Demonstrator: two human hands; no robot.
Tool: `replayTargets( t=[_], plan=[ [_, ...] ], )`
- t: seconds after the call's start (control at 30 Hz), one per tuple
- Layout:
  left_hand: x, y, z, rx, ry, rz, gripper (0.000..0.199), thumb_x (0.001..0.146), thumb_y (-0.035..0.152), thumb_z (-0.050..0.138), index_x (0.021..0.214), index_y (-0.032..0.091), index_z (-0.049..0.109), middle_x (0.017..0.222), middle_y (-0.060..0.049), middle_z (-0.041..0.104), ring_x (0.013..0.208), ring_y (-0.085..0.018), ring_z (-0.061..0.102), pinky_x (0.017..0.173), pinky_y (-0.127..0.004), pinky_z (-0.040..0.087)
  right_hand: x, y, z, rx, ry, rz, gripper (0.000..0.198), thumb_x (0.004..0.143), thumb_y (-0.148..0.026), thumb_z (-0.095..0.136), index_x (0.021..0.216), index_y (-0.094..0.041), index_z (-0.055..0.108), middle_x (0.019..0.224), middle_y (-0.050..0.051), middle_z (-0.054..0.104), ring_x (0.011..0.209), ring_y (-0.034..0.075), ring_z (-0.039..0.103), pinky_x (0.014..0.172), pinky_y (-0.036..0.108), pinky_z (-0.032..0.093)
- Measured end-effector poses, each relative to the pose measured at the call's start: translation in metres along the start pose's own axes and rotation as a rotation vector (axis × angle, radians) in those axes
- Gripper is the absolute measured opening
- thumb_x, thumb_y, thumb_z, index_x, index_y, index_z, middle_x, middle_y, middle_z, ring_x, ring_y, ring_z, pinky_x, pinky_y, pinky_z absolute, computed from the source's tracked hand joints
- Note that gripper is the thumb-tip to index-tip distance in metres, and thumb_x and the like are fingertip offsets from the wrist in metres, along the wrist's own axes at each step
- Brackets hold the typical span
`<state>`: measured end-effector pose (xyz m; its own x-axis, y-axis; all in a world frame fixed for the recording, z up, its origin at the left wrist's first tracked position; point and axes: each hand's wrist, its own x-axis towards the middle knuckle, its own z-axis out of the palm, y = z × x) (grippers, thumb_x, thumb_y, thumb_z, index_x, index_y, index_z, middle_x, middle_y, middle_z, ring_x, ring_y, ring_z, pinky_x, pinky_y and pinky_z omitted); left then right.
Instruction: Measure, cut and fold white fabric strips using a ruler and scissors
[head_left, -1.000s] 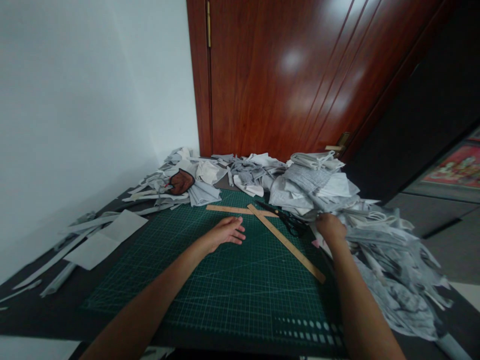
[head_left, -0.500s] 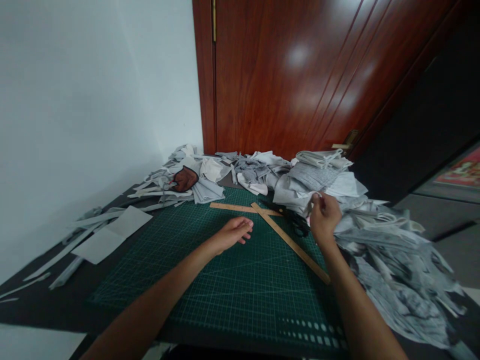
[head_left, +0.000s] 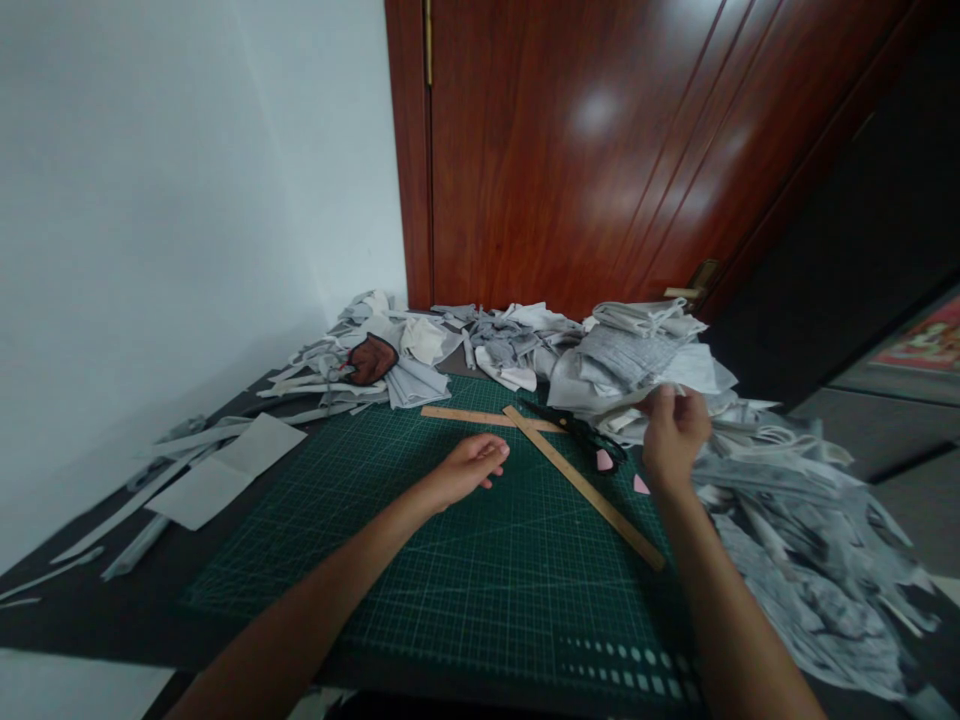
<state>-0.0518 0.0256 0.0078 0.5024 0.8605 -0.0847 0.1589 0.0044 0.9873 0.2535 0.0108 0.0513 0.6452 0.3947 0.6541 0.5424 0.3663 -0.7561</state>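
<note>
Head view: the left hand is loosely curled, released, over the cutting mat, left of the slanted ruler. The right hand is at the cloth pile on the far right; whether its bent fingers grasp cloth cannot be told. Scissors and two pink pieces lie between the slanted ruler and the right hand.

Dark table | green gridded mat | grey-white cloth heap, right | pale strips, left
</note>
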Motion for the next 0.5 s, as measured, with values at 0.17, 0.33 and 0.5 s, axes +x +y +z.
replayTargets(
  t=[0.17,0.33,0.5],
  plan=[
    [-0.008,0.000,0.012,0.092,0.167,0.290,0.091,0.074,0.047,0.089,0.150,0.023,0.046,0.149,-0.017,0.053,0.138,-0.037,0.049,0.115,-0.052,0.039,-0.039,-0.041,0.025,0.506,-0.379,0.278,0.032,0.085,-0.052,0.073,0.083,-0.024,0.058,0.066,-0.005,0.066,0.057,0.016,0.064,0.061,0.031,0.057],
    [-0.021,0.009,0.027,0.152,0.305,0.550,0.116,0.057,0.042,0.100,0.154,0.022,0.040,0.151,-0.016,0.053,0.141,-0.037,0.048,0.121,-0.049,0.034,-0.087,-0.070,0.042,0.591,-0.529,0.515,0.033,0.078,-0.047,0.082,0.078,-0.023,0.059,0.053,-0.007,0.064,0.045,0.012,0.057,0.049,0.023,0.047],
    [-0.017,0.014,0.032,-0.011,0.251,0.373,0.032,0.087,0.043,0.075,0.103,0.016,0.072,0.088,-0.005,0.073,0.082,-0.021,0.068,0.079,-0.032,0.053,-0.100,-0.070,0.045,0.505,-0.571,0.564,0.037,0.077,-0.051,0.084,0.074,-0.020,0.064,0.047,-0.007,0.061,0.043,0.010,0.051,0.045,0.021,0.036]
  ],
)
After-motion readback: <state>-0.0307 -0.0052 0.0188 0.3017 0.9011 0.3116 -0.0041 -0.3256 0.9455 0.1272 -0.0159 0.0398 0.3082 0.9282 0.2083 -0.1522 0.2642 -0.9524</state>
